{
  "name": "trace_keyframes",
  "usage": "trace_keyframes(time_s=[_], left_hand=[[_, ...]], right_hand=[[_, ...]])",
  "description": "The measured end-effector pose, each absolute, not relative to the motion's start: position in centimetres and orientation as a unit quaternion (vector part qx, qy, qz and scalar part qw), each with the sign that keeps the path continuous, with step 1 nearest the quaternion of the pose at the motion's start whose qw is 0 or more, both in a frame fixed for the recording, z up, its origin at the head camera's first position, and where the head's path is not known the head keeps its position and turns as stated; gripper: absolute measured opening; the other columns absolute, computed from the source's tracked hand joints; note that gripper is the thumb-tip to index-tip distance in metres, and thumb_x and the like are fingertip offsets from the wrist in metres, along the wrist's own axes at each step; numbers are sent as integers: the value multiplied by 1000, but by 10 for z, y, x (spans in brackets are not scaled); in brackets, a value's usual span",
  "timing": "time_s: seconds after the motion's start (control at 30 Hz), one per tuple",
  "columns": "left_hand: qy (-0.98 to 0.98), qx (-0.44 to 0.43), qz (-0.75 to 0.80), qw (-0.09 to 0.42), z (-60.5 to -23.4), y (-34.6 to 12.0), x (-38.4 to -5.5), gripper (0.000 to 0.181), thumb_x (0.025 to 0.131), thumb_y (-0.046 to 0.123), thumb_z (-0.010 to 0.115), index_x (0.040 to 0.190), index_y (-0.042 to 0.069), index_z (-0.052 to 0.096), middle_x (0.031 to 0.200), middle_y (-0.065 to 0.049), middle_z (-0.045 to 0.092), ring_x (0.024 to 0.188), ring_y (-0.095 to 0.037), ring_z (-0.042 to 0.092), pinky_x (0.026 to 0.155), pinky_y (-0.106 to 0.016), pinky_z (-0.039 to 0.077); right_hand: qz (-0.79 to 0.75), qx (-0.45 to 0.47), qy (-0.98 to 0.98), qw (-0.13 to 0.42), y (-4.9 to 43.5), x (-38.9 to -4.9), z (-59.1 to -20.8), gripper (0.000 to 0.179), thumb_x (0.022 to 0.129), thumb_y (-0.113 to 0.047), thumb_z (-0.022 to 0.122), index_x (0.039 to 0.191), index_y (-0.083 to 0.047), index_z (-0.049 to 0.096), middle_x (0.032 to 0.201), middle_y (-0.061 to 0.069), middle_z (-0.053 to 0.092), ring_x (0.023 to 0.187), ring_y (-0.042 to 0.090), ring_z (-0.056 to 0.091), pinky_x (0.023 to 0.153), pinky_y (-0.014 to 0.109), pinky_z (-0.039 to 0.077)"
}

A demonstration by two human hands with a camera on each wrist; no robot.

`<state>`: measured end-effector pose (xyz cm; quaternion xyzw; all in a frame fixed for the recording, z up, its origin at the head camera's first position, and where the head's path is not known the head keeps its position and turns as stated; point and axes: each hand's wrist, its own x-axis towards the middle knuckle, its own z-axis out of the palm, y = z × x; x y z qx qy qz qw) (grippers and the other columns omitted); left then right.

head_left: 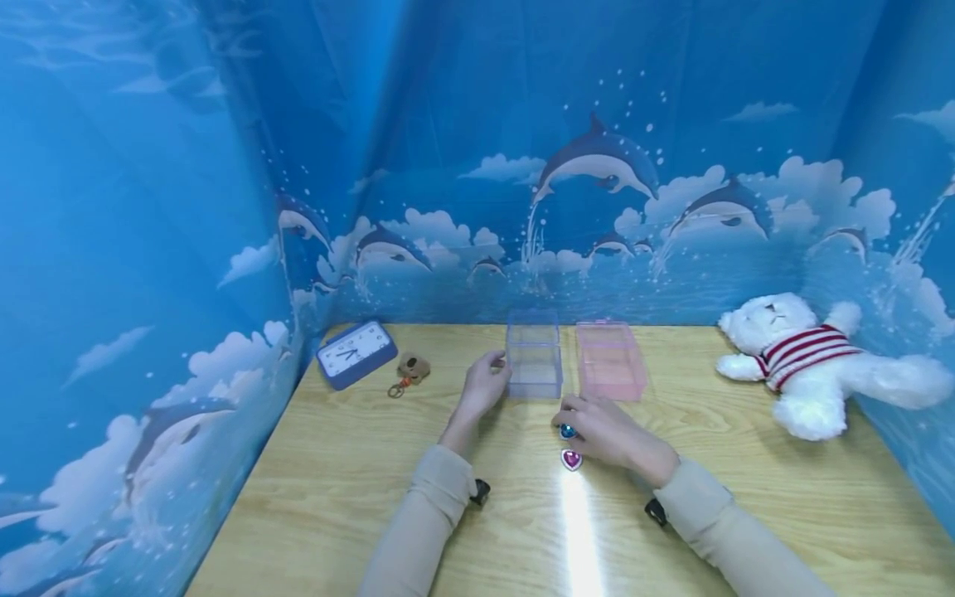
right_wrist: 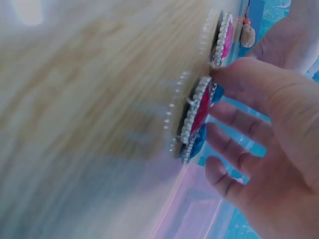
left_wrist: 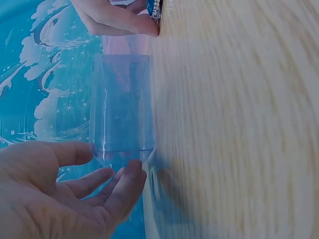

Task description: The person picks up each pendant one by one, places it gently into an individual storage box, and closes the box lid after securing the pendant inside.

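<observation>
A clear blue plastic box stands at the back centre of the table. My left hand is at its left side, thumb and fingers loosely spread with the fingertips right at the box's end in the left wrist view. In front of a clear pink box, my right hand reaches down over several heart-like gems with beaded rims. Its thumb tip is at the edge of a red gem, its other fingers loosely bent beside a blue gem. A pink heart gem lies just in front.
A blue clock and a brown plush keychain are at the back left of the wooden table. On the right lies a white teddy bear in a striped sweater. A dolphin-print curtain encloses the back and sides.
</observation>
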<state>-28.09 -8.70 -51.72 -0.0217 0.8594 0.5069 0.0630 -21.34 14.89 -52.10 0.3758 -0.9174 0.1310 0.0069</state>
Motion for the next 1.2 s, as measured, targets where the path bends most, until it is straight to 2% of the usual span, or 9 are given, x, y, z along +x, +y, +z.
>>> trace_keyframes(time_s=[0.2,0.5,0.73,0.93,1.1,1.2], left_hand=[[855,-22,514,63,-520,-86,-282,48,104,14,60,150,2,54,136,-21,66,116,-35,69,95,-41,64],[860,-29,508,44,-521,-82,-281,45,103,13,61,146,1,59,131,-21,69,120,-36,67,100,-45,60],[850,-30,524,44,-521,-82,-279,48,101,14,63,147,2,58,131,-20,69,114,-34,69,96,-42,62],[850,-28,525,38,-520,-83,-279,47,101,14,63,146,2,59,131,-19,69,115,-34,69,95,-42,61],[845,-35,532,45,-520,-84,-280,48,101,15,63,147,5,59,131,-18,68,110,-31,70,87,-37,61],[842,-40,535,46,-521,-84,-280,48,101,15,63,147,5,59,130,-17,68,110,-31,70,86,-36,61]], right_hand=[[139,386,-912,2,150,-216,-523,33,84,-14,86,116,-11,77,107,2,69,92,16,64,79,32,60],[152,396,-905,24,149,-219,-528,28,82,-11,83,109,-13,78,100,0,68,86,14,64,75,29,59],[188,391,-901,12,153,-219,-530,32,79,-3,78,110,-12,77,102,0,66,84,8,60,72,21,57],[226,381,-896,-9,155,-219,-525,30,81,-1,76,110,-7,74,103,2,64,83,7,58,70,20,57],[236,356,-903,-37,158,-217,-516,32,87,-7,76,119,-6,73,113,5,65,89,9,63,75,22,61],[241,354,-903,-35,158,-216,-511,33,89,-7,74,121,-6,72,115,6,66,89,9,63,76,23,61]])
